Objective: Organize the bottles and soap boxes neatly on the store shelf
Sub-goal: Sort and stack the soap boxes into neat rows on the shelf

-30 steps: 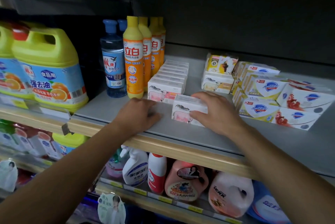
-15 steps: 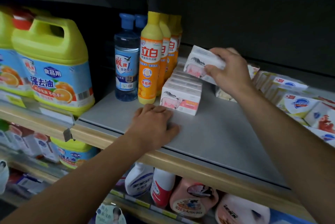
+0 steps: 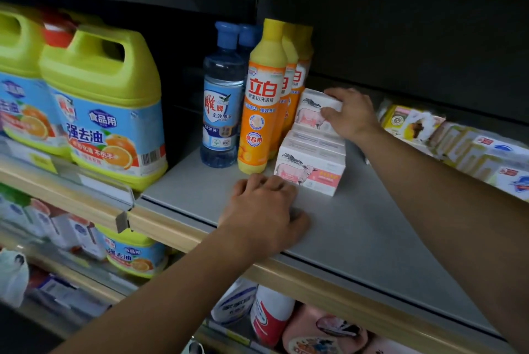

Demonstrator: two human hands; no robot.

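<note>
The right hand (image 3: pixel 350 113) grasps a white soap box (image 3: pixel 316 108) atop the far end of the box row (image 3: pixel 310 163), hard against the orange bottles (image 3: pixel 264 95) on its left, while the left hand (image 3: pixel 264 212) rests, fingers loosely curled, on the grey shelf (image 3: pixel 372 239) near its front edge, bare surface stretching right toward wrapped soaps (image 3: pixel 472 150).

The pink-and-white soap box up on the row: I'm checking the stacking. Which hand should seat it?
Right. The right hand already grips the soap box atop the row of boxes, beside the orange bottles. The left hand only rests on the shelf edge.
</note>
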